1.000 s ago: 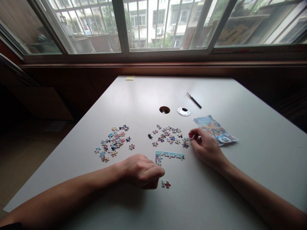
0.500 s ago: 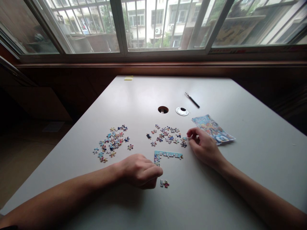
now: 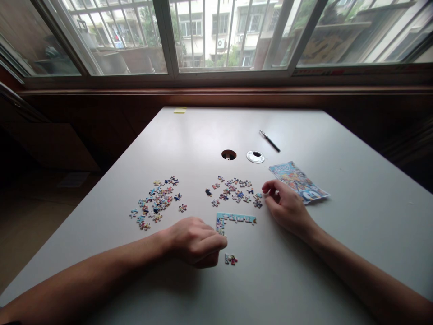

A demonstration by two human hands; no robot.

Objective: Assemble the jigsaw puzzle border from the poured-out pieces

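Note:
My left hand (image 3: 198, 243) is closed, knuckles up, at the lower end of a joined corner of jigsaw puzzle (image 3: 237, 217). What its fingertips hold, if anything, is hidden beneath the hand. Just right of that hand lie two joined puzzle pieces (image 3: 231, 259). My right hand (image 3: 286, 201) rests on its side with fingers loosely curled and a gap inside them; nothing shows in it. It sits beside a loose group of puzzle pieces (image 3: 233, 189) and touches or nearly touches the picture sheet (image 3: 299, 180). A denser pile of pieces (image 3: 157, 201) lies farther left.
The white table (image 3: 355, 216) has a round cable hole (image 3: 229, 155), with its metal cover (image 3: 255, 156) lying beside it. A pen (image 3: 269, 141) lies behind the cover. A yellow sticker (image 3: 180, 110) is at the far edge, below the barred window (image 3: 230, 36).
The view has shifted very slightly. Both hands and the puzzle pieces keep the same places on the table.

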